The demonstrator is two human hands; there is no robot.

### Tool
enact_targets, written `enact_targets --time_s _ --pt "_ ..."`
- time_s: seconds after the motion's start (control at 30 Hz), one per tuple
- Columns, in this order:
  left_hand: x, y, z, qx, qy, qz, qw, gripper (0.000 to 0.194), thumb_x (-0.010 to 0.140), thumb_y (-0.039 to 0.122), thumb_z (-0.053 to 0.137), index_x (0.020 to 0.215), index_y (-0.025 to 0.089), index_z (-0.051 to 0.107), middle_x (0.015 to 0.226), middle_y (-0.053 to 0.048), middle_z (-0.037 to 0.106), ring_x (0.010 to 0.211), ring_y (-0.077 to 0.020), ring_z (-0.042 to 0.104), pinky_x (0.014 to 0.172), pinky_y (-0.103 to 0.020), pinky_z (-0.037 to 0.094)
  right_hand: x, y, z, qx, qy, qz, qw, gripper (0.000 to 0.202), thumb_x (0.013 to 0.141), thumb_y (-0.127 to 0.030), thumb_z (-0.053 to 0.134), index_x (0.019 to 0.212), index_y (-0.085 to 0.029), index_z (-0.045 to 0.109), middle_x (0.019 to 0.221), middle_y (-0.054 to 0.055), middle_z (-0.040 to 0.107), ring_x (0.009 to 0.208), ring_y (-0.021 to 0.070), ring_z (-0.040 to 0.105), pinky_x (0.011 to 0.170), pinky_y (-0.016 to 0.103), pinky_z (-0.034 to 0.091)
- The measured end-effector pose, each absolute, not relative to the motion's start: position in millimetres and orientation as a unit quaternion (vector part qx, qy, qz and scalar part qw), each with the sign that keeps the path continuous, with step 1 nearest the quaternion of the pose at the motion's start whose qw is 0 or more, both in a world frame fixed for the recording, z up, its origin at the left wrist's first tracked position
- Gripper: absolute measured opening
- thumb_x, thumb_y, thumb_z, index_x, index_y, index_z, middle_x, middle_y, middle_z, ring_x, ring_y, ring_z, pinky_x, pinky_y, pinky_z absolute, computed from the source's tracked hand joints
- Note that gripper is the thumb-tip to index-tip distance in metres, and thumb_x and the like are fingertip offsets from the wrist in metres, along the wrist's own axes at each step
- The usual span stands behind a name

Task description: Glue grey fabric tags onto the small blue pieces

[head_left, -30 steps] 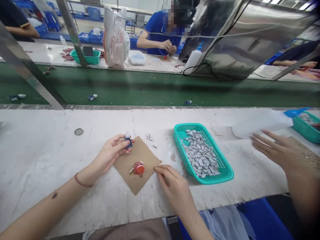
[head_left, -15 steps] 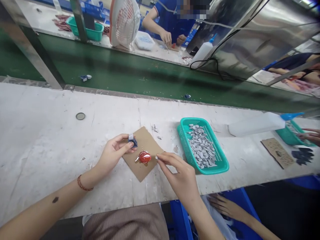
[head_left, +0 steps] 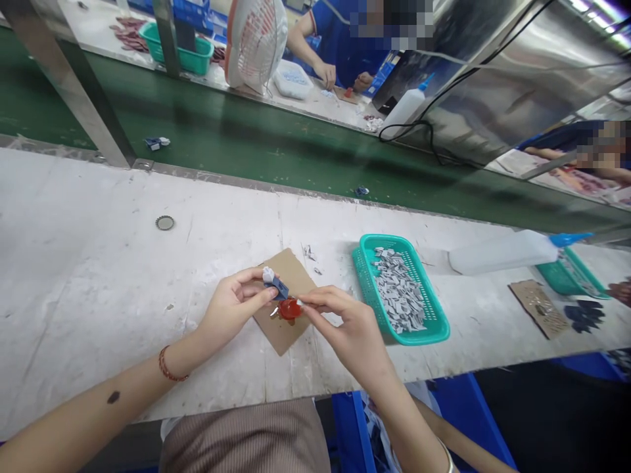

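— Lying where, the red blob (head_left: 290, 310)?
— On the cardboard (head_left: 290, 268), close between the blue piece (head_left: 279, 288) pinched by the left hand (head_left: 235, 302) and the pale chip (head_left: 299, 303) pinched by the right hand (head_left: 349, 326).

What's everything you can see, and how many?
bench: 1, white, front
strip: 1, green, behind bench
cards: 2, brown, bench middle and right
blob: 1, red, middle card
baskets: 3, turquoise, bench right, far right, across strip
chips: many, grey, nearest basket
bottles: 2, white with blue tips, bench right and across strip
cap: 1, silvery, bench left
scraps: several, dark blue, beside right card
fan: 1, white and orange, across strip
tub: 1, white, beside fan
bins: count unclear, blue, under bench
other people: several, blue or dark clothes, background, right
left hand: 1, bare, over middle card, holding blue piece
right hand: 1, bare, beside it, pinching tiny pale piece
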State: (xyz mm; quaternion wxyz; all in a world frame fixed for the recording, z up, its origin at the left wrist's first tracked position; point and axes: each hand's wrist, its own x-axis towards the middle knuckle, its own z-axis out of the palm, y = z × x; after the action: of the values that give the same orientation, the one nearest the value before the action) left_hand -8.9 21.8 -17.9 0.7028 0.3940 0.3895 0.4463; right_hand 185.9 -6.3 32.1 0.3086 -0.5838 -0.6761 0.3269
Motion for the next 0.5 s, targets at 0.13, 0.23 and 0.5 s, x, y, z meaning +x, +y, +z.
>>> enact_targets --time_s 0.13,0.23,0.5 --pt "-5.9 15.7 -10.1 0.385 0.369 0.451 0.715 0.018 0.078 0.027 0.075 0.093 0.018 0.071 0.098 -0.007 0.076 0.091 -0.0223 0.072 0.078 -0.032 0.06 180.4 -1.8 43.7 -0.573 -0.538 0.468 0.404 0.01 0.076 -0.03 0.077 0.085 -0.024 0.078 0.092 0.005 0.075 0.084 0.0205 0.071 0.075 0.034 0.061" --pt "-4.6 12.0 -2.9 0.38 0.36 0.462 0.716 0.015 0.077 0.024 0.075 0.089 0.018 0.07 0.096 -0.007 0.076 0.09 -0.0222 0.073 0.079 -0.032 0.06 173.4 -0.1 49.1 -0.558 -0.498 0.506 0.43 0.011 0.074 -0.029 0.079 0.083 -0.024 0.079 0.092 0.005 0.075 0.084 0.0205 0.072 0.076 0.034 0.062" --pt "-6.2 7.9 -1.5 0.383 0.339 0.469 0.72 0.016 0.079 0.026 0.074 0.092 0.017 0.07 0.092 -0.007 0.076 0.086 -0.0219 0.073 0.079 -0.033 0.06 161.9 -2.0 52.8 -0.539 -0.535 0.496 0.421 0.008 0.076 -0.024 0.077 0.085 -0.025 0.079 0.092 0.004 0.073 0.084 0.0179 0.07 0.074 0.03 0.062"
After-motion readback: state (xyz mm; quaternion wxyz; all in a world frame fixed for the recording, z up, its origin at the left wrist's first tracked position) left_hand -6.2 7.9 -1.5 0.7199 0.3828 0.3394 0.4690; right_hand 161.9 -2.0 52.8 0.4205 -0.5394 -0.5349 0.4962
